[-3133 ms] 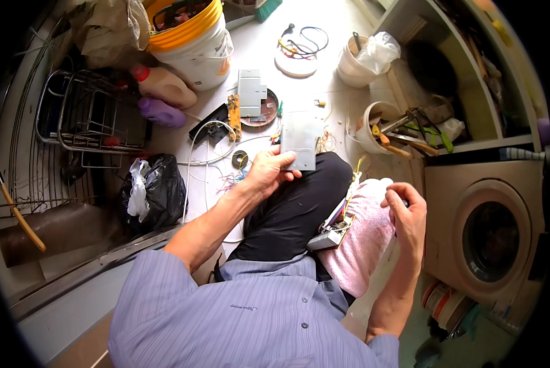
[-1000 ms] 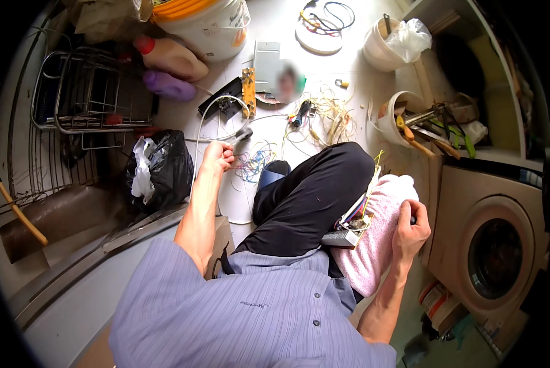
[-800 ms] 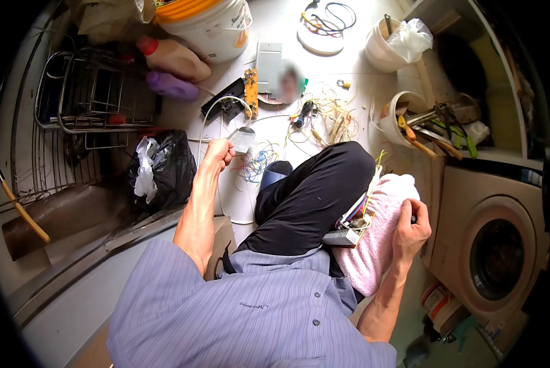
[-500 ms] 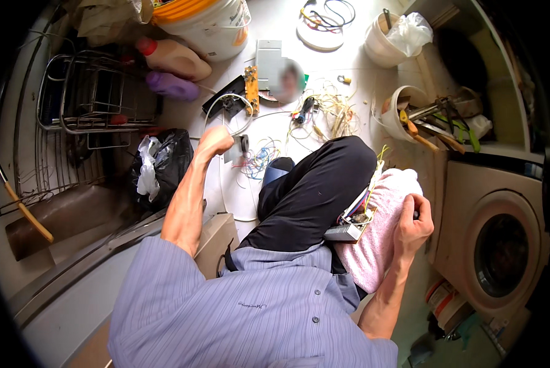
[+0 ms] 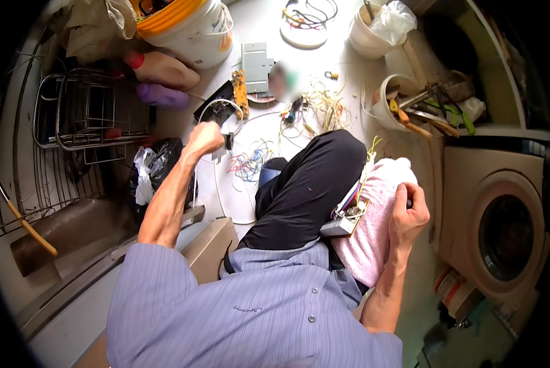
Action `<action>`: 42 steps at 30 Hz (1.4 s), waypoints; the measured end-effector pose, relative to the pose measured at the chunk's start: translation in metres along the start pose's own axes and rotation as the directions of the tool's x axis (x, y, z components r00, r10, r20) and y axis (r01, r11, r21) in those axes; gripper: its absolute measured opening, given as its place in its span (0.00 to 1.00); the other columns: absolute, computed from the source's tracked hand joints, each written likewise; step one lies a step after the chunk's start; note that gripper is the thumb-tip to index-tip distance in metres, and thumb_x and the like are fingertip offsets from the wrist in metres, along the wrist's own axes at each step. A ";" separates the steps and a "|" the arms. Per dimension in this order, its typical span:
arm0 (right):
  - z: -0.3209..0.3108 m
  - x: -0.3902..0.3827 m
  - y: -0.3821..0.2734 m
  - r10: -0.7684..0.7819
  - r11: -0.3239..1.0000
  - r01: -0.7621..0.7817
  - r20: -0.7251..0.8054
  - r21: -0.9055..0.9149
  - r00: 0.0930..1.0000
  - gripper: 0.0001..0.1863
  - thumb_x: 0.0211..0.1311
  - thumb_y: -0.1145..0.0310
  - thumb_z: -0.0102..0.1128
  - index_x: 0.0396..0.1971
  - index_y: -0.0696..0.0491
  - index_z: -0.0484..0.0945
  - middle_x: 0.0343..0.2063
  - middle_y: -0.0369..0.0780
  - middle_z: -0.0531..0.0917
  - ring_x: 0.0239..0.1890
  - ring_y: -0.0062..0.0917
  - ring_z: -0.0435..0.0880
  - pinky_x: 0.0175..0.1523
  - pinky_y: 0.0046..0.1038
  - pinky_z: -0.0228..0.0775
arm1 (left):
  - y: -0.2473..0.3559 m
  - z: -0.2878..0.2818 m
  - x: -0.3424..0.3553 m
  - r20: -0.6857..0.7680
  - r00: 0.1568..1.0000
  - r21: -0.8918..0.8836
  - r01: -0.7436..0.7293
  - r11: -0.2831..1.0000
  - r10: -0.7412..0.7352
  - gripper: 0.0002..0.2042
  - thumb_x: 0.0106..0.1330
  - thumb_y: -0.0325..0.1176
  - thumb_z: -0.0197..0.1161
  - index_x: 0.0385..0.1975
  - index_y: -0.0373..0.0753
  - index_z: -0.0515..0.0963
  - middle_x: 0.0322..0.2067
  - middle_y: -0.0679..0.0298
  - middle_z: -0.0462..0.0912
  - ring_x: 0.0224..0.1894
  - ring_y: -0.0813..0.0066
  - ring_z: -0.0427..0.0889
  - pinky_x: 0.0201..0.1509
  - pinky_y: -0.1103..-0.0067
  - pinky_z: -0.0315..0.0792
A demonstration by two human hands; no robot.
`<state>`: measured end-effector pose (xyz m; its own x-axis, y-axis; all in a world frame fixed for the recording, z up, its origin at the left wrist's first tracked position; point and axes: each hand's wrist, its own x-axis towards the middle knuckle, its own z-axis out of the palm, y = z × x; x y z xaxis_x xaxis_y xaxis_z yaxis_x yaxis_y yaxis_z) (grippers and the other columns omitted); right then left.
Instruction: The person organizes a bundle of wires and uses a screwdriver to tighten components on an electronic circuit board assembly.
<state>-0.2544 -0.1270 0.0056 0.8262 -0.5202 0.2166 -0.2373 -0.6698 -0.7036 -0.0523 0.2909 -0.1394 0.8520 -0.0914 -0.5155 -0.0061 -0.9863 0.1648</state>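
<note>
My left hand (image 5: pixel 206 138) is closed in a fist, and a looped white cable (image 5: pixel 202 110) comes out of it. A black plug (image 5: pixel 228 141) sits just right of the knuckles. My right hand (image 5: pixel 408 216) is curled shut against the pink towel (image 5: pixel 376 227) spread over my right leg. A small dark thing shows between its fingers, too hidden to name. On the towel's left edge, at my lap, rests a circuit board (image 5: pixel 353 211) with a grey metal block (image 5: pixel 337 228) and several coloured wires. Yellow-green wire ends (image 5: pixel 373 147) stick up beyond it.
Ahead on the floor lie a grey metal panel (image 5: pixel 255 64), an orange circuit board (image 5: pixel 239 92), tangled pale wires (image 5: pixel 327 107) and thin coloured wires (image 5: pixel 250 162). A tool bucket (image 5: pixel 382 104) and washing machine (image 5: pixel 489 214) stand right; a wire rack (image 5: pixel 82 119) and black bag (image 5: pixel 164 162) left.
The whole view has shifted slightly, so floor objects sit further left. My left hand stays closed with the white cable; my right hand stays curled on the towel.
</note>
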 end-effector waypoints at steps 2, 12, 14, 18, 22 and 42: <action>0.004 0.003 0.001 0.001 1.000 -0.001 -0.007 0.020 1.000 0.04 0.66 0.74 0.63 0.35 0.59 0.82 0.24 0.42 0.82 0.27 0.24 0.80 0.36 0.26 0.73 | -0.001 -0.007 0.004 0.007 1.000 0.037 -0.026 0.999 0.026 0.15 0.52 0.30 0.55 0.32 0.30 0.86 0.38 0.37 0.84 0.45 0.37 0.85 0.52 0.56 0.78; 0.004 -0.001 0.003 -0.029 0.999 0.028 -0.045 -0.019 0.999 0.03 0.65 0.74 0.63 0.35 0.58 0.82 0.25 0.41 0.83 0.27 0.24 0.81 0.36 0.26 0.74 | -0.028 -0.016 0.016 0.149 0.987 -0.264 0.096 0.960 -0.058 0.11 0.47 0.29 0.55 0.23 0.28 0.82 0.23 0.42 0.83 0.33 0.51 0.88 0.42 0.62 0.78; 0.007 0.005 0.001 -0.033 0.999 0.033 -0.027 -0.001 0.999 0.03 0.65 0.74 0.63 0.35 0.58 0.82 0.25 0.41 0.83 0.26 0.24 0.81 0.36 0.26 0.74 | -0.024 -0.017 0.020 0.098 0.992 -0.263 0.100 0.960 -0.077 0.12 0.47 0.28 0.54 0.23 0.27 0.82 0.22 0.42 0.83 0.32 0.49 0.88 0.41 0.62 0.78; 0.002 -0.001 0.000 -0.017 0.999 0.017 -0.015 -0.030 1.000 0.03 0.65 0.74 0.63 0.35 0.58 0.82 0.25 0.41 0.83 0.27 0.25 0.82 0.37 0.26 0.74 | -0.019 -0.020 0.018 -0.033 0.999 -0.031 0.001 1.000 -0.002 0.13 0.49 0.27 0.55 0.29 0.29 0.84 0.32 0.39 0.85 0.41 0.41 0.86 0.48 0.58 0.78; 0.003 -0.002 0.002 -0.042 0.999 0.041 -0.036 -0.019 0.999 0.03 0.65 0.74 0.63 0.35 0.58 0.82 0.25 0.41 0.83 0.28 0.25 0.83 0.37 0.26 0.74 | -0.026 -0.019 0.018 -0.051 0.999 0.028 0.001 1.000 0.001 0.12 0.53 0.28 0.55 0.30 0.30 0.84 0.36 0.37 0.85 0.43 0.38 0.85 0.50 0.56 0.78; 0.004 -0.002 0.003 -0.018 1.000 0.018 -0.035 -0.023 0.999 0.03 0.64 0.75 0.64 0.36 0.58 0.82 0.25 0.42 0.83 0.28 0.26 0.83 0.37 0.27 0.75 | -0.007 0.063 0.029 0.064 0.978 -0.891 0.145 0.430 -0.197 0.10 0.64 0.30 0.57 0.38 0.30 0.79 0.20 0.59 0.79 0.14 0.78 0.73 0.16 0.77 0.65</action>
<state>-0.2546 -0.1255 0.0004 0.8122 -0.5258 0.2527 -0.2342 -0.6907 -0.6842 -0.0602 0.2868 -0.2085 0.8013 0.0965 -0.5905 0.5874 -0.3146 0.7457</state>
